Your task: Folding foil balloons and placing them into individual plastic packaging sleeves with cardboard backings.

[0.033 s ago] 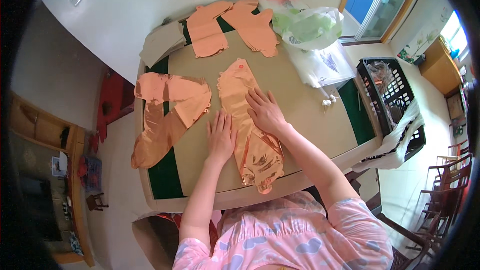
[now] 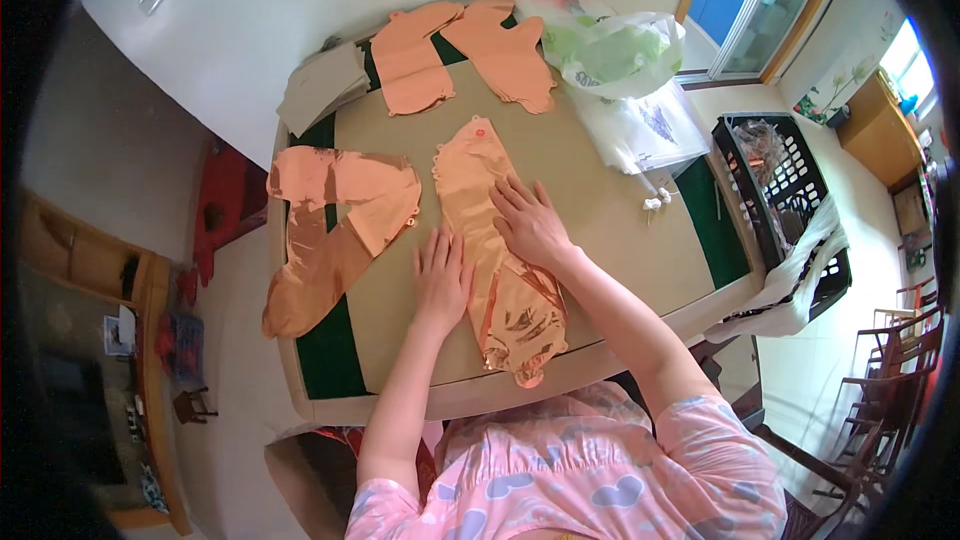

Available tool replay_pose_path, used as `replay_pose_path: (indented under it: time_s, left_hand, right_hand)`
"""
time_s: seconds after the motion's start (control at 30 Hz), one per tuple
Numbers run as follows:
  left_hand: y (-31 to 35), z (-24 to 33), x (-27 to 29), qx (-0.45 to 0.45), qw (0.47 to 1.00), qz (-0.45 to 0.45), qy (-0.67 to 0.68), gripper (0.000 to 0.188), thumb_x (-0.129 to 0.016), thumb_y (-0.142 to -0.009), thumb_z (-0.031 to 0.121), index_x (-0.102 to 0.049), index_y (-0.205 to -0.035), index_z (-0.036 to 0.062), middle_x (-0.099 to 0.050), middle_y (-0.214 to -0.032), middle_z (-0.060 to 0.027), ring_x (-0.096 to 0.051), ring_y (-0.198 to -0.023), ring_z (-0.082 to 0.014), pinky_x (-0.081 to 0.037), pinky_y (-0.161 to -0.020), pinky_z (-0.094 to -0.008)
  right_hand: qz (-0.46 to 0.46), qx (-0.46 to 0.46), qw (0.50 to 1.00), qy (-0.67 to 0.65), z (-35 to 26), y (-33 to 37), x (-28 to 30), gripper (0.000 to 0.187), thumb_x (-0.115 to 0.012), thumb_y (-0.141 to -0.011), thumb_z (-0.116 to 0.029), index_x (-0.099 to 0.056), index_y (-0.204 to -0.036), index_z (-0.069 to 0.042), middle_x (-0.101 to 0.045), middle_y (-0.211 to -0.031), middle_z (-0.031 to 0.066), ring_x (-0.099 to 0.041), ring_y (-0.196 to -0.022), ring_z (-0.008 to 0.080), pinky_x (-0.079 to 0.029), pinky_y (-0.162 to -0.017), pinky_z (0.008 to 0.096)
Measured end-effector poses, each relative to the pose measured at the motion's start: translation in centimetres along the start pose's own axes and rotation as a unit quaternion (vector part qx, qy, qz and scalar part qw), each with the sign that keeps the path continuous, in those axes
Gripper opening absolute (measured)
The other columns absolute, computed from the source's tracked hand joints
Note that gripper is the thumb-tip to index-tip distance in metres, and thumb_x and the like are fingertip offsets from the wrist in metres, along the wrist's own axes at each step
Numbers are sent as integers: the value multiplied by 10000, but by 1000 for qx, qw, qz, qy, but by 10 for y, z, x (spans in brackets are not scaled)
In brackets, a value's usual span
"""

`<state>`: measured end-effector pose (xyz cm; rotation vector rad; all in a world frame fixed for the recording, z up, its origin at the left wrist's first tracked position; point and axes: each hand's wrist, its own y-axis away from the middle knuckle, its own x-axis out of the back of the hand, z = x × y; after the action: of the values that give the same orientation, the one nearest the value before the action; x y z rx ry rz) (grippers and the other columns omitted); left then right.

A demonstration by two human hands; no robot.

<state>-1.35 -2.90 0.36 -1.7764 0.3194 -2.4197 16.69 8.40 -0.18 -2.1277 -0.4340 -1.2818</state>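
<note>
In front of me a flat rose-gold foil balloon (image 2: 475, 180) lies lengthwise on the board-topped table, its near end creased and folded. My right hand (image 2: 530, 228) rests on its right side, fingers stretched out and spread. Flat beside its left edge lies my left hand (image 2: 442, 275), fingers extended, the tips touching the foil's edge. Neither hand grips anything. To the left is another flat foil balloon (image 2: 375, 195) with a bent, angular outline. Two more, a left one (image 2: 410, 65) and a right one (image 2: 510, 55), lie at the far edge.
Clear and green plastic bags (image 2: 625, 60) sit at the far right, with small white pieces (image 2: 655, 202) near them. A black crate (image 2: 790, 165) stands beyond the right edge, white strands (image 2: 800, 285) draped over it. Grey sheets (image 2: 325, 88) lie at the far left corner.
</note>
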Motion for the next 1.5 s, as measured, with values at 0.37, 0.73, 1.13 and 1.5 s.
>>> replay_pose_path:
  time_s: [0.37, 0.73, 1.13, 1.5]
  left_hand:
    - [90, 22, 39, -42, 993, -107, 23, 678, -612, -881, 353, -352, -1452, 98, -301, -1521, -138, -244, -1420, -316, -142, -1129, -586]
    - [110, 26, 58, -18, 990, -131, 53, 846, -715, -775, 432, -336, -1468, 127, -241, -1543, -155, -202, -1432, -341, -129, -1136, -578]
    - [-17, 0, 18, -31, 999, -17, 22, 626, -587, -902, 398, -399, -1412, 87, -336, -1490, -170, -284, -1396, -341, -214, -1114, -563]
    - [-28, 8, -1, -50, 998, -43, 4, 575, -502, -922, 467, -451, -1390, 137, -334, -1497, -138, -280, -1400, -320, -206, -1115, -579]
  right_hand:
    - [0, 2, 1000, -10, 0, -2, 0, 459, -418, -980, -286, -452, -1358, -29, -423, -1442, 141, -313, -1391, 285, -231, -1127, 525]
    - [-9, 6, 1000, 14, -2, -4, 2, 484, -434, -977, -292, -423, -1398, -53, -416, -1453, 129, -314, -1390, 288, -211, -1139, 508]
    - [-35, -4, 999, 7, -8, -6, 7, 483, -425, -972, -281, -425, -1388, -35, -377, -1479, 145, -302, -1397, 294, -210, -1137, 518]
    - [-55, -15, 998, -25, 1, -21, 17, 481, -479, -953, -274, -438, -1373, -43, -413, -1449, 141, -330, -1379, 286, -243, -1114, 538]
